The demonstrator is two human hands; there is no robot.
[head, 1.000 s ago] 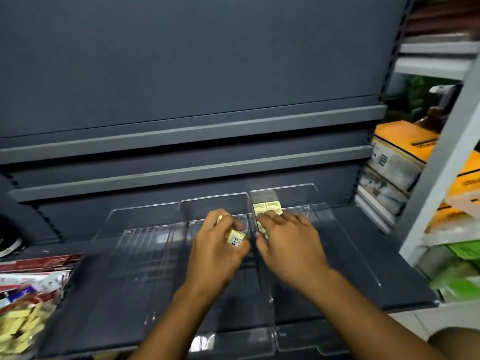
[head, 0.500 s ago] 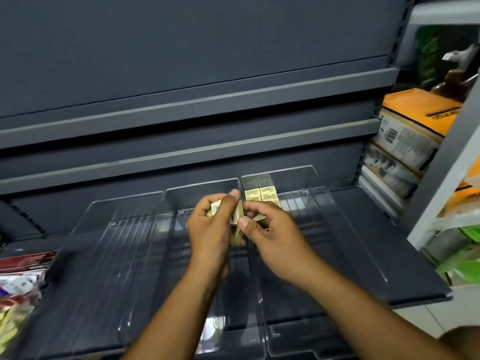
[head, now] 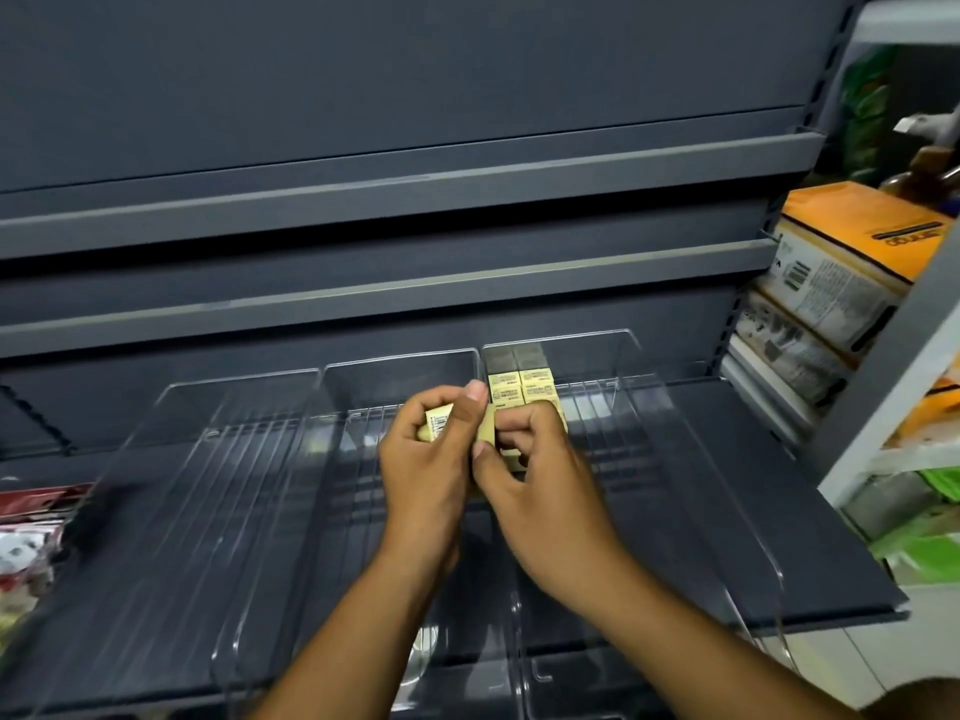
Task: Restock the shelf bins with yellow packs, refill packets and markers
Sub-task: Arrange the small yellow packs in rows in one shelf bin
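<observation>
I log bare floor in left bin (head: 208,537) and middle bin (head: 358,511), reachable from above. Stacked yellow packs (head: 524,389) fill the back-left corner of right bin (head: 675,511); room beside them, rightward.

Mostly hidden inside left hand (head: 423,475) and right hand (head: 540,485): small pale-yellow cardboard packs (head: 439,424), count unclear. Red-and-white glossy packets (head: 31,511) at left edge of dark grey shelf (head: 753,485) blurred, cropped by frame.

L grip (head: 423,480), R grip (head: 543,493) bare; both forearms bare too.
</observation>
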